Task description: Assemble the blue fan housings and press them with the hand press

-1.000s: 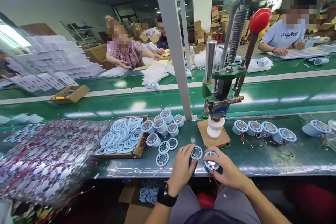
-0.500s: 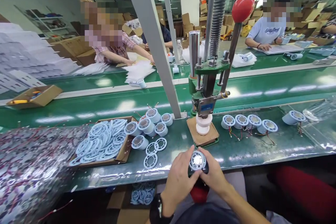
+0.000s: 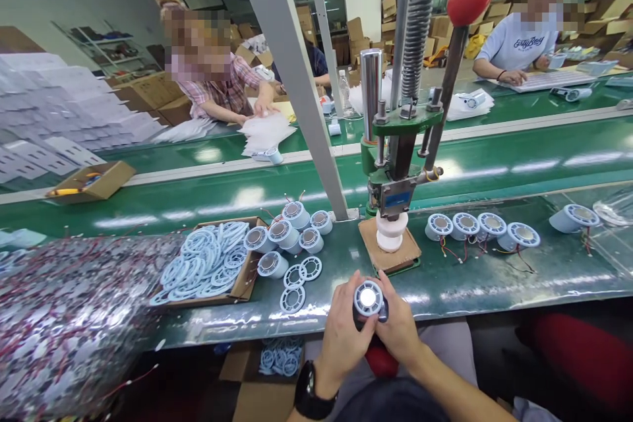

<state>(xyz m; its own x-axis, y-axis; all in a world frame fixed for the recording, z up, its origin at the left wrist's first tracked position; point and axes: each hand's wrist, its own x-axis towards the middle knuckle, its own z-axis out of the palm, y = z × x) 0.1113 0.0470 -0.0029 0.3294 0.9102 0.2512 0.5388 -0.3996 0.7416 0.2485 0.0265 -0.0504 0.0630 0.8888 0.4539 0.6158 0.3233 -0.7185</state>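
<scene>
Both hands are closed around a round motor part with a light-blue slotted ring round its shiny metal centre. My left hand grips its left side, and my right hand its right; the fingers hide much of its body. Just beyond them stands a green hand press with a white round pressing head over a brown board. To the left lie several loose light-blue rings beside a cluster of light-blue motor housings.
A cardboard box of light-blue rings stands left, next to a heap of wired parts. Several wired housings sit right of the press. A grey post rises behind the bench. Two people work across the green conveyor.
My view has shifted slightly, so the bench things appear further right. Both hands keep hold of the motor part, now tilted more towards me. The person at the far left has moved a hand over the white sheets.
</scene>
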